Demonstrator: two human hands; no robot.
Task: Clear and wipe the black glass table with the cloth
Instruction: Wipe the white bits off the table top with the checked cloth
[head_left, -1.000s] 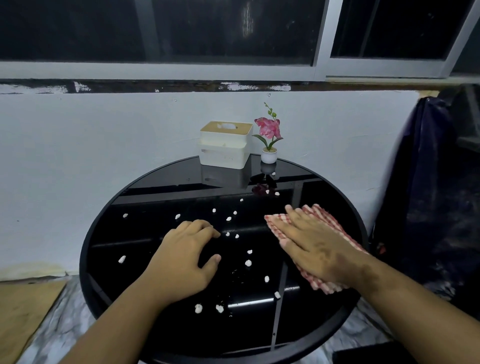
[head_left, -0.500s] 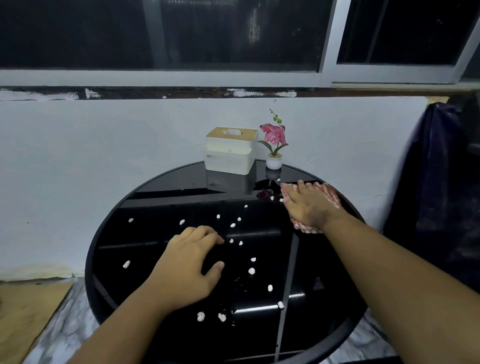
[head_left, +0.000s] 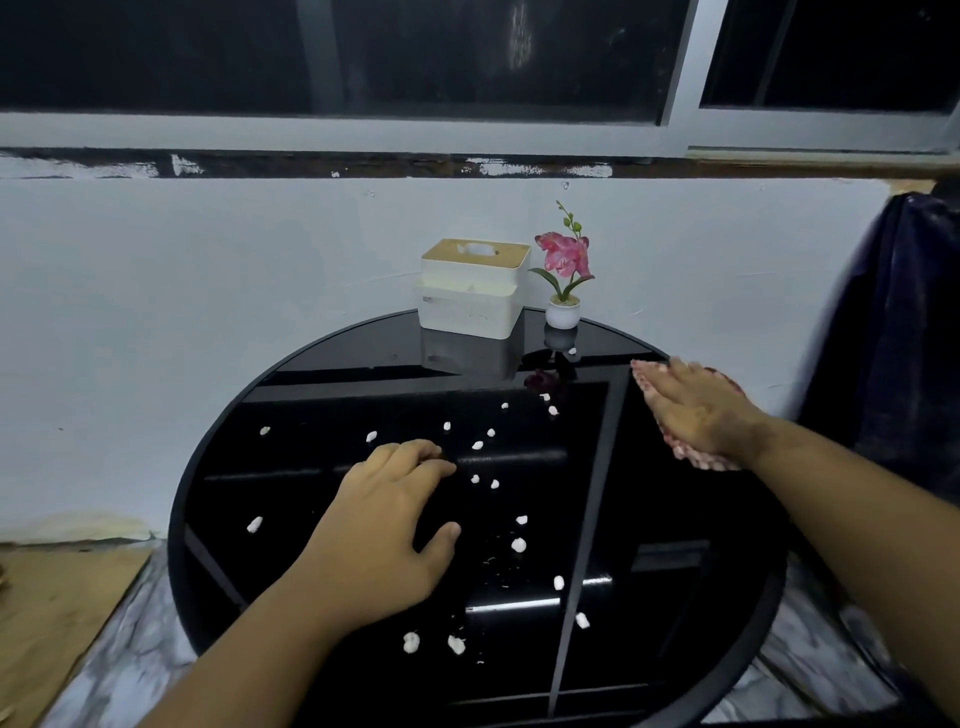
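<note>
Cloth (head_left: 698, 457) is lying flat at the table's (head_left: 223, 499) far right edge, your right hand (head_left: 696, 410) pressing it with straight fingers for full contact. Your left hand (head_left: 384, 525) is bracing mid-table, fingers loosely curled, holding nothing, white crumbs (head_left: 518, 544) waiting alongside.

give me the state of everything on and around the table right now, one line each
black glass table: still littered with white crumbs
white crumbs: scattered, mostly left and centre
cloth: flat under right hand, far right side
right hand: open, pressing cloth
left hand: open, resting on glass
tissue box: upright, at back
flower pot: upright beside box
</note>
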